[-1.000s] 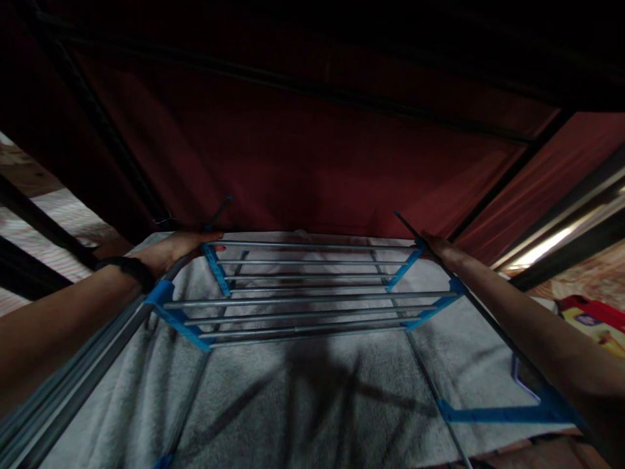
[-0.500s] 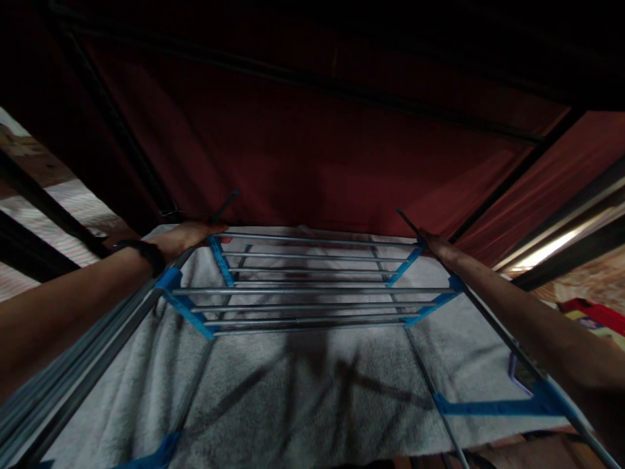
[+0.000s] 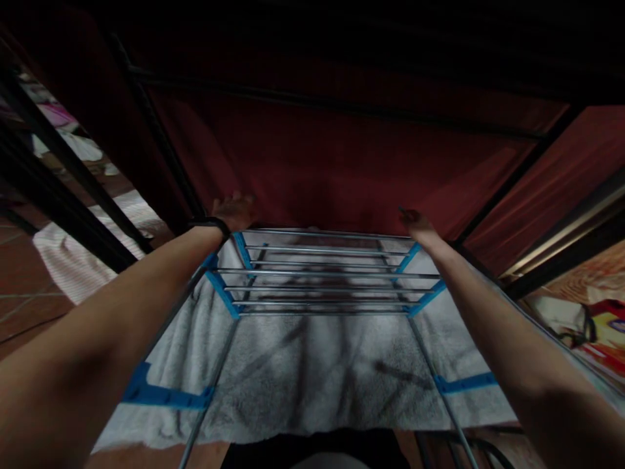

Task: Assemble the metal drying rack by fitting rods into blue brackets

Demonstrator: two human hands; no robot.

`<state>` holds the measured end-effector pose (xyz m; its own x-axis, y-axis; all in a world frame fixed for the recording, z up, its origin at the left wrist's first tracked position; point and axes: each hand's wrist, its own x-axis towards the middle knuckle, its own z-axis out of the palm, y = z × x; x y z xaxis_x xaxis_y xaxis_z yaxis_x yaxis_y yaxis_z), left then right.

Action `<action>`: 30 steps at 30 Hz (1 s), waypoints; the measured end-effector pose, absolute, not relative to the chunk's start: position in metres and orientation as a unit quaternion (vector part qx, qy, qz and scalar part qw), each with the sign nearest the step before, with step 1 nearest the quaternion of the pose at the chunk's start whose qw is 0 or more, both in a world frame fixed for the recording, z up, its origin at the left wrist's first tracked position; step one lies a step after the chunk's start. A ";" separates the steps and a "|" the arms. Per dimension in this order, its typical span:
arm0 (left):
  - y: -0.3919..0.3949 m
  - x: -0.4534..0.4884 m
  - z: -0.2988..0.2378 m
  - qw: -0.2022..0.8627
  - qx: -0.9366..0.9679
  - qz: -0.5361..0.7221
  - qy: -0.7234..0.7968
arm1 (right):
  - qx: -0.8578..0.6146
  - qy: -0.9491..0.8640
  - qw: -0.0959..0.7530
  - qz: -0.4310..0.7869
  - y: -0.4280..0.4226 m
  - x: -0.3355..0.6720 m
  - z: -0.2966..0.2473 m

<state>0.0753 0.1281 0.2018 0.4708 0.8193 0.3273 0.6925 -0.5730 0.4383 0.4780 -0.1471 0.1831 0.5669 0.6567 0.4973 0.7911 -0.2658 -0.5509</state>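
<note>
Your left grip (image 3: 235, 212) is at the far left end of the rack (image 3: 312, 273), back of the hand up, fingers reaching forward in front of the red cloth panel (image 3: 332, 163). It is too dim there to tell whether those fingers close on the frame or only lie against it. You wear a dark band (image 3: 211, 224) on that wrist. Your right grip (image 3: 416, 223) is at the far right end, its fingers bent beside a small blue tip (image 3: 402, 209); you cannot tell from here how firmly they clasp it.

The rack lies between your two forearms. Its grey metal bars run crosswise in two sets, one behind the other, joined at the ends by blue plastic pieces (image 3: 224, 293). Lower and nearer you, a blue bracket (image 3: 168, 395) sits on the left pole and another blue bracket (image 3: 466, 383) on the right, partly covered by your arm.

Under the rack spreads a grey blanket (image 3: 312, 384), creased at the left and crossed by shadows. Black framing (image 3: 525, 174) borders the red panel. Off to your left, a striped cloth (image 3: 61, 257) hangs near the tiled floor (image 3: 27, 299). To your right lie a white object (image 3: 559, 312), blurred, and a red and yellow package (image 3: 610, 326).
</note>
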 end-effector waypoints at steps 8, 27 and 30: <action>0.046 0.137 0.226 0.187 0.738 0.524 0.383 | -0.636 -0.567 0.517 -0.079 -0.170 0.335 0.167; -0.079 -0.025 -0.052 0.241 0.577 0.419 0.659 | -0.764 -0.247 0.578 0.141 -0.328 0.353 -0.091; -0.060 -0.021 -0.051 0.254 0.584 0.405 0.656 | -0.768 -0.171 0.614 0.063 -0.338 0.380 -0.099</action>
